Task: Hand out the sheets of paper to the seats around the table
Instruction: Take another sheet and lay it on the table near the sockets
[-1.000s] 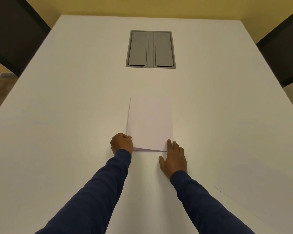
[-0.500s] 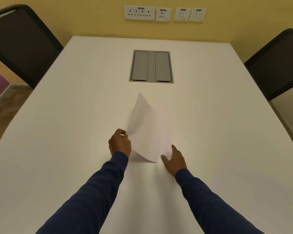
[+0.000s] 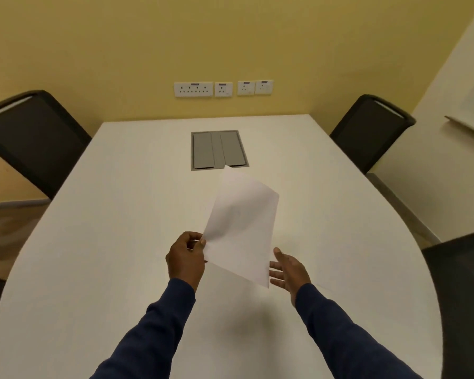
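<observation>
A white sheet of paper (image 3: 241, 228) is lifted off the white table (image 3: 121, 242) and tilted, its far corner pointing toward the grey panel. My left hand (image 3: 186, 258) pinches the sheet's near left edge between thumb and fingers. My right hand (image 3: 289, 270) is open, palm turned toward the sheet's near right edge, fingers spread; whether it touches the paper is unclear. Both arms wear dark blue sleeves.
A grey cable hatch (image 3: 219, 150) is set into the table's far middle. Black chairs stand at the far left (image 3: 30, 138), far right (image 3: 370, 132) and near right (image 3: 465, 296). Wall sockets (image 3: 222, 88) sit on the yellow wall behind.
The sheet, flat on the table a second ago, has been lifted by my left hand and now hangs tilted in the air. My right hand came off the table. The camera tilted up.
</observation>
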Action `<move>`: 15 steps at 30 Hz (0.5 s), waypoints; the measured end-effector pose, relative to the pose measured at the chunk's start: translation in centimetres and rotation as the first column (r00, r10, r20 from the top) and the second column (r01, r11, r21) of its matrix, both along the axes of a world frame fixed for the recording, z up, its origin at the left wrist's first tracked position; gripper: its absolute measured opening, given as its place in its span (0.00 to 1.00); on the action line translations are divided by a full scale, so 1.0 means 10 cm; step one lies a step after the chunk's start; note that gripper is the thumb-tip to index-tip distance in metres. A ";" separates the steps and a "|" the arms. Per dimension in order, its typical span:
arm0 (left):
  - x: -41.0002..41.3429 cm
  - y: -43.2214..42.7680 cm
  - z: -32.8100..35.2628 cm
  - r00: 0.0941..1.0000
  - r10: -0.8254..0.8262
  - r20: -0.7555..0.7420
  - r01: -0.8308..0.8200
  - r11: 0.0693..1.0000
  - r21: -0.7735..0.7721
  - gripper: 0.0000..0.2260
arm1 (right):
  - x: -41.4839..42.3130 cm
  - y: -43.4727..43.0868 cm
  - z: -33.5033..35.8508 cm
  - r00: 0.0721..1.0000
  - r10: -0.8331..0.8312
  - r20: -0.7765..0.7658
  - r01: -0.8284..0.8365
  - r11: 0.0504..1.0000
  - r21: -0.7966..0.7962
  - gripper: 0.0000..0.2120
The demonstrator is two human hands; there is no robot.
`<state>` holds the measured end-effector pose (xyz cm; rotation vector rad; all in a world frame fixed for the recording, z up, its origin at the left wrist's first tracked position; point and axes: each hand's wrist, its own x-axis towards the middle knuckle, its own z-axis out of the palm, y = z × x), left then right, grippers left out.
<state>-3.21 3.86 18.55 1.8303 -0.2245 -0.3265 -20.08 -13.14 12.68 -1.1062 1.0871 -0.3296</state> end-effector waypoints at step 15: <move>-1.13 0.58 0.05 0.873 -0.468 -0.134 0.445 0.879 -0.172 0.07 | -1.70 0.67 0.29 0.900 -0.412 0.142 0.410 0.911 0.046 0.10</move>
